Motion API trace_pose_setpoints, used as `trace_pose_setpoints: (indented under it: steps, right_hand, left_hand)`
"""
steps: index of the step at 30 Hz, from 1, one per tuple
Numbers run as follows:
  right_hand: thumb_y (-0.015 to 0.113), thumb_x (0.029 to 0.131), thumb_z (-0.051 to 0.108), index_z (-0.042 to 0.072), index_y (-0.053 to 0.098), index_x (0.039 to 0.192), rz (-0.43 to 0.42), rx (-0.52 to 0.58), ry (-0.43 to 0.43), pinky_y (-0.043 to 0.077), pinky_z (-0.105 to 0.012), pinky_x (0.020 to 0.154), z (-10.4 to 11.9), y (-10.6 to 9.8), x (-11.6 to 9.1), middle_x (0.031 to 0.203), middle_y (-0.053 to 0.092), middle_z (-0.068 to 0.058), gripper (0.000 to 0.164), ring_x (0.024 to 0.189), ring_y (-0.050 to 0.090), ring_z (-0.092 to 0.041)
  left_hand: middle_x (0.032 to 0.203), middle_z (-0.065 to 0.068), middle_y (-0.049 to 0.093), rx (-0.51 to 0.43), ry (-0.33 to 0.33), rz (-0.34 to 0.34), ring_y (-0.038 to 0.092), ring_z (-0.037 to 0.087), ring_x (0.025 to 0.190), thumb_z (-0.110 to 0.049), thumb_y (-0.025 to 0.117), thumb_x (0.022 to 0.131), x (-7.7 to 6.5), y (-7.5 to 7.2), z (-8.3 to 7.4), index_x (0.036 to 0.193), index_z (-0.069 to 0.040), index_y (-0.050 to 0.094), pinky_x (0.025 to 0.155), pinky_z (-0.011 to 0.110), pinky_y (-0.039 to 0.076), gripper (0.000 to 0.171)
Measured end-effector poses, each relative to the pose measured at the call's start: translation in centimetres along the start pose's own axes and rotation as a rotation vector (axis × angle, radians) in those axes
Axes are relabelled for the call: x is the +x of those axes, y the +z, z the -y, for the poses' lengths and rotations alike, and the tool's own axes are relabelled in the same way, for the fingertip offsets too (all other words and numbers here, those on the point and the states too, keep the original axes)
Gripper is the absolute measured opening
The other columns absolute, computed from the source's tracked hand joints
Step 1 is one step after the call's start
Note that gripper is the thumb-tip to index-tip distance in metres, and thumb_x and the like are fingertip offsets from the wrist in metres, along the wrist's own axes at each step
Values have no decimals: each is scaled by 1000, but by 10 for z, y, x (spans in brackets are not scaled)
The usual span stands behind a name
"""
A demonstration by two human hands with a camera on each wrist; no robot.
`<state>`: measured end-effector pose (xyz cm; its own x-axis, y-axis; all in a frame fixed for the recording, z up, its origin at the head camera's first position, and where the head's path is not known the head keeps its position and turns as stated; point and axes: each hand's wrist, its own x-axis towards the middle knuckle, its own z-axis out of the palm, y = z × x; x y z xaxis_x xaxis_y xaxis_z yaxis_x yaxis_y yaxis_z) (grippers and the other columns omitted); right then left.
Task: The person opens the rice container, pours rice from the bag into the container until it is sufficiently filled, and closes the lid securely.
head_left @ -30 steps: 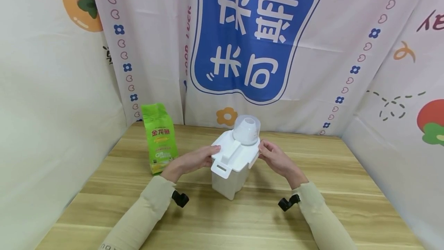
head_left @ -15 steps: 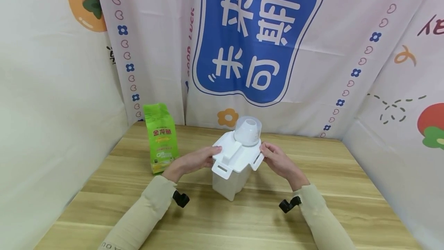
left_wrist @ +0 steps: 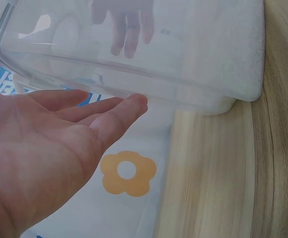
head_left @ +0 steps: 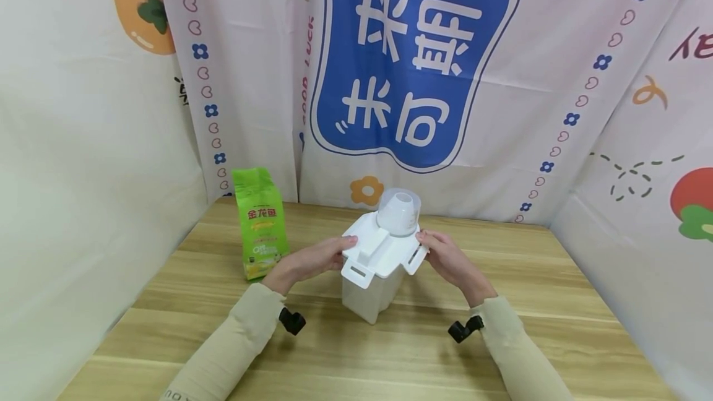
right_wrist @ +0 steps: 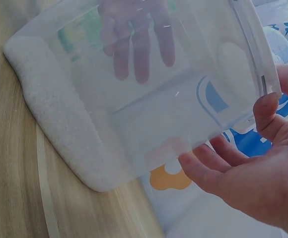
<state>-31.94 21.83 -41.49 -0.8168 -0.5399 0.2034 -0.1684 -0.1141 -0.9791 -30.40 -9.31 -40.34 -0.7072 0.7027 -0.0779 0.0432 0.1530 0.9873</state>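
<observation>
A clear rice storage container (head_left: 362, 299) with a white lid (head_left: 381, 243) stands on the table, white grains (right_wrist: 49, 84) in its bottom. On the lid sits a clear measuring cup (head_left: 399, 210). My left hand (head_left: 314, 257) holds the container's left side, thumb on the lid's edge and fingers reaching along the wall. At the right rim, my right hand (head_left: 445, 255) pinches the lid's edge beside a side latch (head_left: 414, 258); its other fingers touch the wall. The right latch and the front latch (head_left: 358, 272) both stick outward. The left hand covers any latch there.
A green printed bag (head_left: 260, 224) stands upright at the back left of the wooden table (head_left: 356, 364), behind my left wrist. Printed cloth (head_left: 501, 159) hangs along the table's back edge and sides.
The right side latch, hanging down along the container a second ago, has swung outward. My right hand has shifted slightly with it; the left hand keeps its place on the container.
</observation>
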Motion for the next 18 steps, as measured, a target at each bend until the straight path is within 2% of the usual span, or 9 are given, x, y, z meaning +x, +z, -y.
trace_pose_setpoints:
  steps: [8,14,18]
  right_hand:
    - [41,105,18,19,69,87,-34,4,49,50,-26,83,5,3,0,87,65,9,34,85,61,-6]
    - [44,104,22,18,70,90,-34,-14,63,50,-27,84,7,4,2,88,66,8,30,85,61,-7]
    - [45,104,22,18,71,89,-81,-16,65,50,-26,85,4,4,3,89,66,8,30,88,60,-6]
  left_hand:
    - [130,13,57,13,-5,6,59,21,119,-56,33,102,-1,0,-2,144,-5,38,107,42,46,66]
    - [127,12,60,-25,-28,26,62,20,115,-55,35,103,-3,-1,-6,143,-5,41,102,40,50,64]
    - [129,15,59,-33,-52,-10,62,23,117,-51,40,103,-5,-3,-8,145,-4,38,104,44,50,64]
